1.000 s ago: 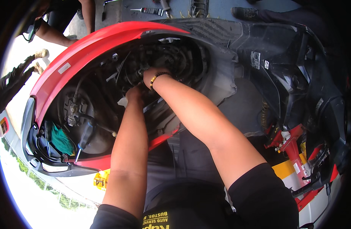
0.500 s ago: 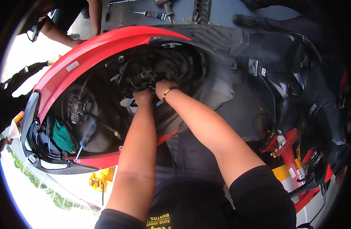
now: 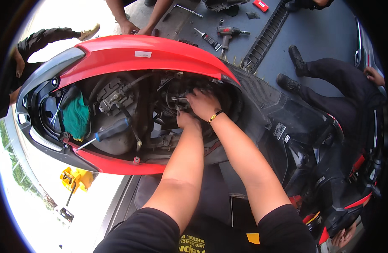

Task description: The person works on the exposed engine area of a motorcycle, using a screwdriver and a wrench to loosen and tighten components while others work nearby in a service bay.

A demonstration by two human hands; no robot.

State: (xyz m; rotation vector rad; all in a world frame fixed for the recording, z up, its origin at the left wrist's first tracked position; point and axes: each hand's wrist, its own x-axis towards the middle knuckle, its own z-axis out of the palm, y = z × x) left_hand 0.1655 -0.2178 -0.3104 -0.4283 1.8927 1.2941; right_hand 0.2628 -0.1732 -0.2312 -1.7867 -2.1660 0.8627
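Note:
Both my hands reach down into the opened body of a red and black scooter (image 3: 160, 55), over the dark engine parts. My left hand (image 3: 188, 119) is closed, its fingertips pinched at a small metal piece too small to name. Just beyond it, my right hand (image 3: 204, 104), with a beaded bracelet at the wrist, has its fingers curled down at a short shiny metal part (image 3: 179, 98); what lies under the fingers is hidden. To the left, a blue and black screwdriver (image 3: 111, 129) lies across the body's edge, beside a green cloth (image 3: 76, 116) tucked in the tail.
On the grey floor beyond lie an impact wrench (image 3: 227, 34), a black tube with a nozzle (image 3: 208, 40) and a long-handled ratchet (image 3: 187, 10). Other people's arms and legs surround the scooter. A yellow object (image 3: 77, 179) stands at lower left.
My view has shifted, so the scooter sits differently in the picture and more floor shows. My right hand's fingers have loosened from a tighter fist. My left hand stays closed inside the engine bay.

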